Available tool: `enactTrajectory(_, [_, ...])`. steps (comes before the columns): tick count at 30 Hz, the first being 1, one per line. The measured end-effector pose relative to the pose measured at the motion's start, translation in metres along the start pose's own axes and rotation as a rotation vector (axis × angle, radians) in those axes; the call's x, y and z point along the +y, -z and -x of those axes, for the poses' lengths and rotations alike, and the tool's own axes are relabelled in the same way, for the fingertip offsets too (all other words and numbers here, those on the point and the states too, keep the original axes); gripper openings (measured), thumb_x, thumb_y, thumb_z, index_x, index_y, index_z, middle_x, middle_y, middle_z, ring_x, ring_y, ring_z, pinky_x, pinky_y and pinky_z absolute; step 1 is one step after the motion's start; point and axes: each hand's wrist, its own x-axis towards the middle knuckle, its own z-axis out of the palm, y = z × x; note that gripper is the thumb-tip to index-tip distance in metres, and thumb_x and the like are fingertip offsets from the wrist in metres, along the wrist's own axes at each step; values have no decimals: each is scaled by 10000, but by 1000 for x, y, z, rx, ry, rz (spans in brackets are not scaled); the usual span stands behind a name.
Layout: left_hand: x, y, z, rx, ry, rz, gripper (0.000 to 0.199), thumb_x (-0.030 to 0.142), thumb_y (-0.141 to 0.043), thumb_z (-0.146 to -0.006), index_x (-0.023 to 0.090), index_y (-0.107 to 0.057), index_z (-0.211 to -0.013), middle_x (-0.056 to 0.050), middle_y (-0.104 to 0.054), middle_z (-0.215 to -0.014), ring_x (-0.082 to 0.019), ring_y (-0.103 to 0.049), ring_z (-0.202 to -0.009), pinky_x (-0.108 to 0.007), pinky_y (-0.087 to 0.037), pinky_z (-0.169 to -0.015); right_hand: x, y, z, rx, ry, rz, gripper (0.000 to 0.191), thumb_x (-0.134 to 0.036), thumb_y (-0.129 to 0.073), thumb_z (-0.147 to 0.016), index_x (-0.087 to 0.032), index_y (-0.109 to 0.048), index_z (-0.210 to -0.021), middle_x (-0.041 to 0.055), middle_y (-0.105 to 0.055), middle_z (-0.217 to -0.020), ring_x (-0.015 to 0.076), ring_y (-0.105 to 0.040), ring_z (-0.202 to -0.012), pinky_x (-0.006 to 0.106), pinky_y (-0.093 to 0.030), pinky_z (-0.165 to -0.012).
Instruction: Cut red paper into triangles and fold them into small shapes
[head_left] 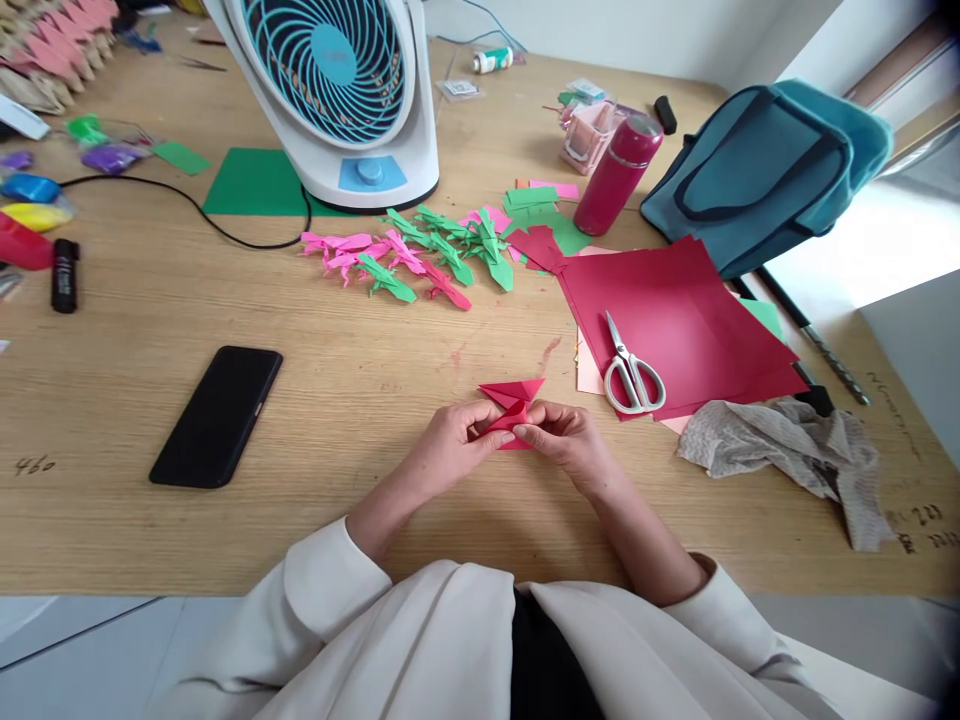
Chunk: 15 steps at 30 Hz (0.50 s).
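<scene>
A small piece of red folded paper (513, 392) is held between both hands above the table, low in the middle of the head view. Its upper part is a flat pointed shape, and a curled flap rises between the thumbs. My left hand (466, 433) pinches its left side, thumb in front. On the right side, my right hand (561, 436) grips it with thumb and fingers. The thumbs nearly meet at the paper's middle. Fingers hide part of the folds. Scissors (634, 384) with white handles lie to the right on a stack of red paper sheets (675, 310).
Several pink, green and red folded paper figures (420, 250) lie beyond my hands. A fan (337, 90) stands behind them. A black phone (217, 416) lies at left. Toward the right are a red bottle (616, 175), a teal bag (757, 170) and a crumpled cloth (780, 450).
</scene>
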Motion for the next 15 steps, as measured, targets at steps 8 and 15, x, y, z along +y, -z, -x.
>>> enactTrajectory(8, [1,2,0,-31,-32,-43,263,329,-612,-890,154,-576,-697,44,-441,-645,-85,-401,-607,-214,-317,-556,2,-2,1,10,3,-42,293,-395,-887,-611,-189,-686,-664,-2,-663,-683,117,-547,-628,256,-449,-618])
enactTrajectory(15, [-2,3,0,-72,-25,-88,338,292,-601,-875,177,-407,-624,58,-344,-624,-83,-339,-595,-234,-265,-556,2,2,1,49,-48,-30,299,-400,-875,-632,-180,-672,-646,-28,-582,-598,81,-444,-523,236,-367,-507])
